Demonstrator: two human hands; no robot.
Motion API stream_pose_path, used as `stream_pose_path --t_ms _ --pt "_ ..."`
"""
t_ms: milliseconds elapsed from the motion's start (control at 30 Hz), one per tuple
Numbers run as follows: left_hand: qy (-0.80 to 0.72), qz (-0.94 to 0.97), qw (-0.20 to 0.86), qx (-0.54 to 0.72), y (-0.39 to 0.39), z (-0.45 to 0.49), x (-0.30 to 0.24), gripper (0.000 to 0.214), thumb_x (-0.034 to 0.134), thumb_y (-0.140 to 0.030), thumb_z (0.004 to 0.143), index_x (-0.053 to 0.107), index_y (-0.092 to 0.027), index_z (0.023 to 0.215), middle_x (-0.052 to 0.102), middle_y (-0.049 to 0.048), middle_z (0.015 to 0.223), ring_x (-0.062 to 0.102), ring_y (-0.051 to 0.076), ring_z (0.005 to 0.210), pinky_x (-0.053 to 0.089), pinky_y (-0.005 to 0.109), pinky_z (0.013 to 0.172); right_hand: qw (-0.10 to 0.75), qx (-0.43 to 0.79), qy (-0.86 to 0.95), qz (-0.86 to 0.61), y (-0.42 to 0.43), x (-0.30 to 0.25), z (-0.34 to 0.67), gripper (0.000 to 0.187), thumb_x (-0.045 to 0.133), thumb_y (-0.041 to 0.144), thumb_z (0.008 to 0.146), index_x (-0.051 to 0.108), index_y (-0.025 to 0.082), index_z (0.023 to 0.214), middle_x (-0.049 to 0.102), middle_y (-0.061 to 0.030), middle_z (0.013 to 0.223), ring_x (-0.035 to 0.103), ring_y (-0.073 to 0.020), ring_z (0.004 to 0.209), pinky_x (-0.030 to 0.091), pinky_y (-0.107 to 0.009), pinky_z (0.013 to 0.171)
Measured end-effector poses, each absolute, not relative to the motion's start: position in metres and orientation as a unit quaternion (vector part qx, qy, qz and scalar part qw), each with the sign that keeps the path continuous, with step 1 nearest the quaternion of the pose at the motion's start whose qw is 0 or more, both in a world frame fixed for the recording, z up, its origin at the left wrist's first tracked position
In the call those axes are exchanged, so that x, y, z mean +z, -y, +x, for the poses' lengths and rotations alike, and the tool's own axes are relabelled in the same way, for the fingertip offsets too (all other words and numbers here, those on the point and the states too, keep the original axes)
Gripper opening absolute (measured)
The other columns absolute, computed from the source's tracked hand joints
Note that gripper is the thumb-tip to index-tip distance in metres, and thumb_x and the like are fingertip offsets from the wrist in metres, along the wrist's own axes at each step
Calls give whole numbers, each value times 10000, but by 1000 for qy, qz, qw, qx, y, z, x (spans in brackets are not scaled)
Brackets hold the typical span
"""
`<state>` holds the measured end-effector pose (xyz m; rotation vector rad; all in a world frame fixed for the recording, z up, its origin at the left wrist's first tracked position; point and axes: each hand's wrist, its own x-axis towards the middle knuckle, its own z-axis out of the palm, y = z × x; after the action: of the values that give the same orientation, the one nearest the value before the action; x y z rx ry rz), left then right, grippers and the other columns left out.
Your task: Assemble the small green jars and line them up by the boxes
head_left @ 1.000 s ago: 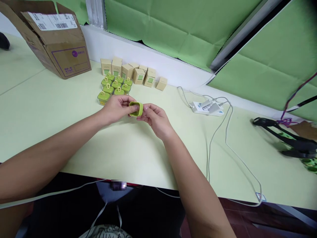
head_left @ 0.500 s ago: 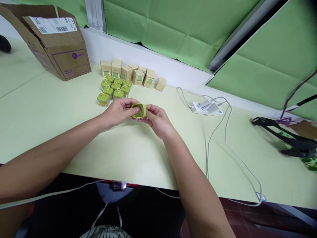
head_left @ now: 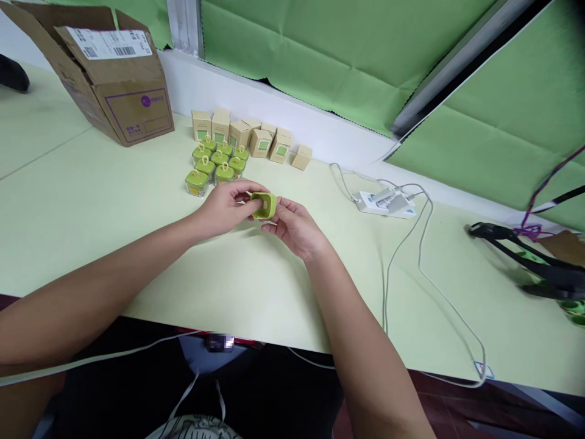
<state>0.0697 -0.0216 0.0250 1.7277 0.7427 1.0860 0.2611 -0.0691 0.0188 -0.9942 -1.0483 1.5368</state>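
A small green square lid [head_left: 264, 205] is held over the pale table between both hands. My left hand [head_left: 227, 208] pinches its left side with thumb and fingers. My right hand [head_left: 296, 227] grips its right side from below, fingers curled round it. Its hollow underside faces me. Just behind the hands stands a cluster of several small clear jars with green lids [head_left: 214, 165]. Behind those is a row of several small tan cartons [head_left: 249, 135].
An open cardboard box [head_left: 116, 73] lies at the back left. A white power strip [head_left: 386, 202] with grey cables trailing to the front edge sits to the right. A black tool [head_left: 534, 264] lies at the far right. Green paper covers the wall.
The view has shifted slightly, and the hands with the lid sit a little further right and lower in the picture. The grip on the lid looks the same.
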Motion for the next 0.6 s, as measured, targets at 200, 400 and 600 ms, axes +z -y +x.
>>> stream_pose_path --t_ms 200,400,600 --pt "-394 783 255 408 13 57 18 364 661 -390 915 758 -197 1208 705 113 1318 676 263 1142 570 399 966 595 468 426 -496 58 13 275 368 861 535 808 684 223 888 739 -5 898 687 -137 842 582 -245 676" --pt "-422 864 158 226 15 56 9 337 631 -400 932 748 -177 1157 744 125 1169 687 328 1098 537 429 898 584 330 505 -543 55 6 275 402 773 608 885 625 234 872 696 12 789 620 -127 692 568 -280 639" --pt "-395 863 164 270 12 53 12 238 624 -315 909 758 -206 1073 781 67 1024 709 261 922 522 366 786 578 297 517 -557 55 3 274 394 753 597 906 593 238 882 684 15 790 637 -133 698 564 -281 619"
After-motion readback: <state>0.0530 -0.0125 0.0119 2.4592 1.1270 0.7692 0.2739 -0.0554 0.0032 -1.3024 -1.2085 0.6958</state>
